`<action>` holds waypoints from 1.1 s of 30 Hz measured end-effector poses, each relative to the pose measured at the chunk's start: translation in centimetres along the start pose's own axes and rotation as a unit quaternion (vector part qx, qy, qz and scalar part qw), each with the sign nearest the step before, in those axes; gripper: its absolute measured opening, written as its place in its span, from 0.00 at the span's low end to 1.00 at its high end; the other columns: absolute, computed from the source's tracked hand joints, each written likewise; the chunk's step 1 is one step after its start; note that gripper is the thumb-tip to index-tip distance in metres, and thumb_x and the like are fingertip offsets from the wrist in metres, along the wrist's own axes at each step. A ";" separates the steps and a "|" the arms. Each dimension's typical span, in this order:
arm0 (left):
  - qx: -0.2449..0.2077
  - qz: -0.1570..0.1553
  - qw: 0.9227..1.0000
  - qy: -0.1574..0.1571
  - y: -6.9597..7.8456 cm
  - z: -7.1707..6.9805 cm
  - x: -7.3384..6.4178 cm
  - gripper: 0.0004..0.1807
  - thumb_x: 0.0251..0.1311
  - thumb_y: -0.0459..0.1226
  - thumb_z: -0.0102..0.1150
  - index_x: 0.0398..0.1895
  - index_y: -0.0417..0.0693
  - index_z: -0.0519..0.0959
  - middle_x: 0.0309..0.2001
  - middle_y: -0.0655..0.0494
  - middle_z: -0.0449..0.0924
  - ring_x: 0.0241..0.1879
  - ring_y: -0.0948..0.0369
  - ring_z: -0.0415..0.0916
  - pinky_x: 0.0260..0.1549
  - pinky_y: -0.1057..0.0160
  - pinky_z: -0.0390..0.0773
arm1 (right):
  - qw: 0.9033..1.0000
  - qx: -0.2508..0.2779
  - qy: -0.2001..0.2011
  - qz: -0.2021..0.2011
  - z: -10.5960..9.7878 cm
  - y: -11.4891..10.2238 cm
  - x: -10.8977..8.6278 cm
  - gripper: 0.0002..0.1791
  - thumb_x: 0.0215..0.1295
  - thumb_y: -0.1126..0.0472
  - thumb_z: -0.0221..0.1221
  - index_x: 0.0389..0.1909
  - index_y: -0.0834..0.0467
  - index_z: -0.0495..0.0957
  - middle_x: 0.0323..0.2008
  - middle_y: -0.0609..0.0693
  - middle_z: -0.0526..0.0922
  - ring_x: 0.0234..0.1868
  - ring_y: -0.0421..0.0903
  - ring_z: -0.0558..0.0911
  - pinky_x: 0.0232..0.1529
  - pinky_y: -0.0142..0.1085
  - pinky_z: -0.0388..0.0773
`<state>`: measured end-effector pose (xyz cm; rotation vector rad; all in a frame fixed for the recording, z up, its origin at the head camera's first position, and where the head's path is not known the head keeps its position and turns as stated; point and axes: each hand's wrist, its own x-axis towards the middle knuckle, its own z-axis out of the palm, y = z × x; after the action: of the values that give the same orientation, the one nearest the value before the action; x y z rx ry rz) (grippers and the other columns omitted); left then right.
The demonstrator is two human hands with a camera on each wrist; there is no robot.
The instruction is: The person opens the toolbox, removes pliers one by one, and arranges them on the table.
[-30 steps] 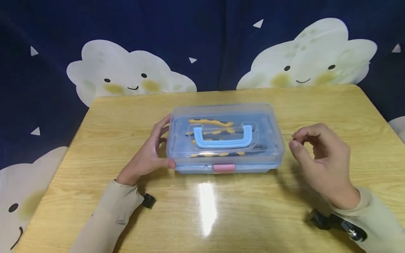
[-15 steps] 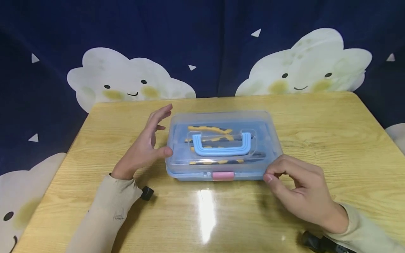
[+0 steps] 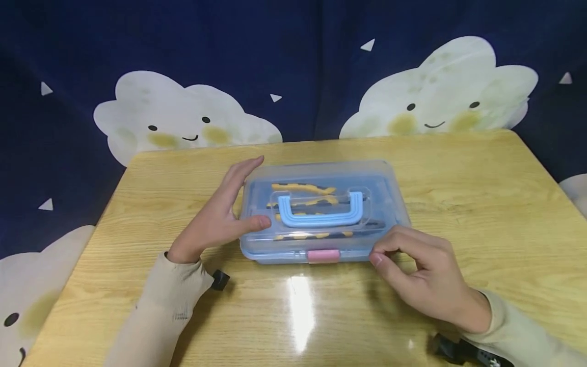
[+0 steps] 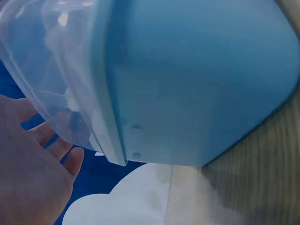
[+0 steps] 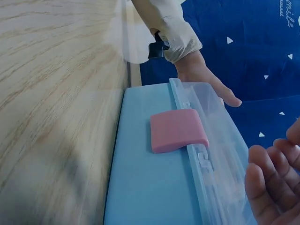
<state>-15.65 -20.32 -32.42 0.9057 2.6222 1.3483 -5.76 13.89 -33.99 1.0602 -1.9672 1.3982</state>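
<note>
Clear-lidded blue box (image 3: 321,221), front right corner hidden behind the right hand (image 3: 419,272); whether it's pinching, I can't tell! Left hand (image 3: 219,216) splayed, released, thumb now reaching farther across.

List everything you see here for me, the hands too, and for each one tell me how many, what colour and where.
Storage box: one, light blue with clear lid, on the table
Handle: one, light blue, on the lid
Latch: one, pink, box front
Patterned strips: at least four, yellow and dark, under the lid; exact kind unclear
Table: one, light wood, beneath the box
Backdrop: navy with white clouds and triangles, behind the table
Wrist devices: two, black, at the sleeves
Sleeves: two, beige, on both arms
Left hand: one, bare, at the box's left end
Right hand: one, bare, at its front right corner
</note>
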 end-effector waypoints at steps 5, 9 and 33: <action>0.013 -0.011 1.000 -0.010 -0.1 -0.3 -0.1 0.58 0.55 0.65 0.70 0.84 0.67 0.48 0.83 0.56 0.47 0.81 0.50 0.51 0.75 0.32 0.58 | 1.000 0.002 -0.005 -0.002 0.0 0.3 -0.1 0.06 0.62 0.74 0.63 0.29 0.61 0.82 0.27 0.49 0.82 0.35 0.33 0.79 0.39 0.24 0.77; 0.015 -0.018 0.999 -0.032 -0.2 -0.7 -0.3 0.64 0.48 0.57 0.79 0.84 0.70 0.46 0.84 0.58 0.47 0.79 0.52 0.55 0.74 0.36 0.62 | 1.000 0.000 -0.016 0.001 0.4 0.5 -0.7 0.06 0.63 0.73 0.64 0.30 0.60 0.83 0.28 0.49 0.83 0.35 0.34 0.80 0.42 0.23 0.78; -0.021 0.008 0.998 -0.056 -1.0 -2.2 -1.1 0.79 0.23 0.39 0.93 0.84 0.60 0.50 0.82 0.58 0.50 0.80 0.56 0.53 0.71 0.46 0.72 | 0.990 -0.019 -0.095 0.106 2.1 0.5 -2.6 0.19 0.52 0.78 0.67 0.33 0.49 0.84 0.28 0.39 0.83 0.31 0.31 0.80 0.37 0.23 0.79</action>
<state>-15.84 -22.94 -32.06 0.9677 2.4999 1.3095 -4.61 12.81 -37.03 1.0246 -2.2921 1.4037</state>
